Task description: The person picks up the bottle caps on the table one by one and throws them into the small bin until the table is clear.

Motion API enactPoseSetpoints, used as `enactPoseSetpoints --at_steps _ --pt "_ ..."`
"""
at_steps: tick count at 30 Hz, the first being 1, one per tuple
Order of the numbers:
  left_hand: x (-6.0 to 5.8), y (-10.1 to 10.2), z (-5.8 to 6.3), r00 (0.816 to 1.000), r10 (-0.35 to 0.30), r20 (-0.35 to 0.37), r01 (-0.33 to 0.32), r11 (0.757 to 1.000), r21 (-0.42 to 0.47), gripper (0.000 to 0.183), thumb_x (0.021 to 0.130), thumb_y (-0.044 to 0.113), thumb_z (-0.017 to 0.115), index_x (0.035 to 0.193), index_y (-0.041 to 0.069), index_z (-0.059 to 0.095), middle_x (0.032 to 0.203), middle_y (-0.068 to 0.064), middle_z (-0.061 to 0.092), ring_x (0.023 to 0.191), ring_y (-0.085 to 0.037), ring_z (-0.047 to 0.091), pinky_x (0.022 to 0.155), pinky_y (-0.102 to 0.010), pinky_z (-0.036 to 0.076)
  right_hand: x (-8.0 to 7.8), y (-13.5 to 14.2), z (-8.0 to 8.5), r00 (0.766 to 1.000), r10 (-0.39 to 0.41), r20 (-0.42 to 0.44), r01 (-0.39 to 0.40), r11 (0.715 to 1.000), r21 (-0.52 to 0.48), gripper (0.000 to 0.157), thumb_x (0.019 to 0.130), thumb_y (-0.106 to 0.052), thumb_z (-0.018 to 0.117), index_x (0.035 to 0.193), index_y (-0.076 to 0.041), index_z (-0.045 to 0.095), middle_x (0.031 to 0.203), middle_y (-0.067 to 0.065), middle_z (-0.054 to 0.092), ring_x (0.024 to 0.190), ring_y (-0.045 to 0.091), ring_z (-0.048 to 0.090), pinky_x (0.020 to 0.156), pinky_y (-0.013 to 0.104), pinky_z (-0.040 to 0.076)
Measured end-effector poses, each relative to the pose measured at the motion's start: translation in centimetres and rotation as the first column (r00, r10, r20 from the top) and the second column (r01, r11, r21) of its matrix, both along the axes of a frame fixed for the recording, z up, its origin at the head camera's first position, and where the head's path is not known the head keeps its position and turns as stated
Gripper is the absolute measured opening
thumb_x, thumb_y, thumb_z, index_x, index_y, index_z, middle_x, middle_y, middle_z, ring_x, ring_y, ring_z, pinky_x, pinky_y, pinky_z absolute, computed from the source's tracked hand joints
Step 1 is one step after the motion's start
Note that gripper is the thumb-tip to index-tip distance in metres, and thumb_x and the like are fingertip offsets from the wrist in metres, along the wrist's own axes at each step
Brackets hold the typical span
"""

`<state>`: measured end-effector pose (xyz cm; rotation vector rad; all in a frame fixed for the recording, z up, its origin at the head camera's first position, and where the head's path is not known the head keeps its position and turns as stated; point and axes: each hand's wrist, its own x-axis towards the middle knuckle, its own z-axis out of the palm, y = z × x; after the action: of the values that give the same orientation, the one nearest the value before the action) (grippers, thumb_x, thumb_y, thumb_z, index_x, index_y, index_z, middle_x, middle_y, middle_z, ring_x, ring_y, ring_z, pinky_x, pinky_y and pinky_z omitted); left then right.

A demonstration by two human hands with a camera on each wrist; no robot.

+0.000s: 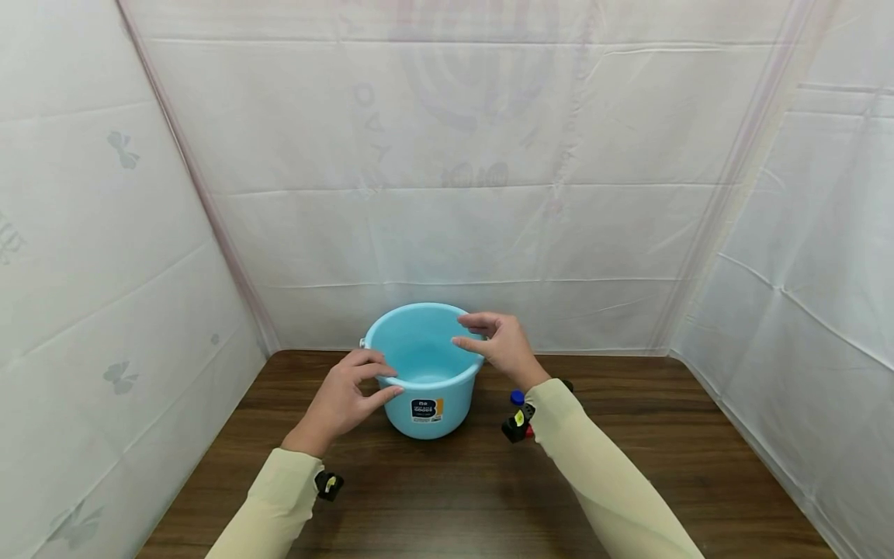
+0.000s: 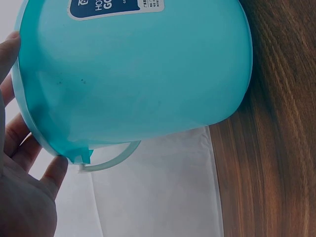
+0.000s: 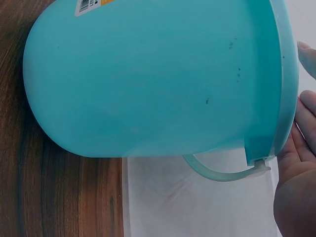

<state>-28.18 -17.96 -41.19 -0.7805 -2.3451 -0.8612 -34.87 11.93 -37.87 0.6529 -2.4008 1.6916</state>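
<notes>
left hand: resting on near-left rim, fingers and thumb apart | right hand: reaching over right rim, thumb and fingers apart, contact unclear | bucket: standing upright on table, showing no contents inside; probably handling light, stiff, slightly slippery, opposite rim sides or handle suiting a hold | sheet: hanging behind

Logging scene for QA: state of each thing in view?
Bucket: upright on the table, open-topped.
Handle: folded down, far side.
Label: stuck on near side.
Left grip: fingers spread, touching the rim.
Right grip: at the rim, thumb and fingertips apart.
Small blue thing: too small to tell.
</notes>
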Motion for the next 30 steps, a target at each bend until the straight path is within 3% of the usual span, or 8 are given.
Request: enactPoseSetpoints --at_steps 7,12,20,25,30 --pt "0.0 0.0 -0.1 1.0 0.002 0.001 -0.002 1.0 0.002 0.019 0.081 0.026 0.089 0.097 0.02 0.08 0.109 0.004 0.067 0.105 -0.016 0.06 0.094 -0.047 0.06 -0.1 0.0 -0.2 1.0 -0.004 0.015 0.004 1.0 -0.003 0.052 0.087 -0.03 0.085 0.128 -0.003 0.07 0.133 0.016 0.069 0.126 0.038 0.064 0.098 0.043 0.059" --pt "0.0 0.0 -0.1 1.0 -0.001 0.01 0.001 1.0 0.006 0.019 0.081 0.026 0.089 0.097 0.02 0.08 0.11 0.004 0.067 0.106 -0.016 0.06 0.096 -0.047 0.059 0.0 0.3 -0.2 1.0 -0.02 0.019 0.021 1.0 -0.006 0.047 0.086 -0.031 0.085 0.125 -0.008 0.072 0.128 0.006 0.072 0.123 0.029 0.067 0.096 0.039 0.06" --pt "-0.1 -0.1 -0.1 1.0 0.005 0.006 -0.005 1.0 0.0 0.019 0.081 0.025 0.089 0.097 0.019 0.08 0.11 0.003 0.067 0.106 -0.017 0.061 0.095 -0.047 0.059 0.1 1.1 -0.5 0.999 0.0 0.033 0.002 0.998 -0.057 0.048 0.084 -0.035 0.086 0.124 -0.013 0.073 0.134 0.018 0.067 0.129 0.04 0.061 0.1 0.042 0.058" --pt "-0.1 0.0 0.0 1.0 0.002 0.007 -0.002 1.0 -0.001 0.02 0.081 0.026 0.089 0.097 0.019 0.08 0.11 0.003 0.067 0.106 -0.017 0.06 0.094 -0.046 0.06 0.2 2.1 -0.7 0.999 -0.013 0.031 0.015 0.999 -0.047 0.051 0.085 -0.038 0.086 0.125 -0.009 0.072 0.133 0.02 0.067 0.126 0.039 0.063 0.098 0.043 0.059" --pt "-0.2 -0.1 -0.1 1.0 0.001 -0.001 -0.001 1.0 -0.002 0.019 0.081 0.026 0.089 0.097 0.02 0.08 0.109 0.004 0.067 0.105 -0.017 0.06 0.092 -0.047 0.06 0.6 3.0 -0.7 0.998 -0.048 0.03 0.049 0.998 -0.035 0.053 0.085 -0.039 0.086 0.125 -0.007 0.072 0.129 0.013 0.07 0.122 0.031 0.067 0.096 0.039 0.06"
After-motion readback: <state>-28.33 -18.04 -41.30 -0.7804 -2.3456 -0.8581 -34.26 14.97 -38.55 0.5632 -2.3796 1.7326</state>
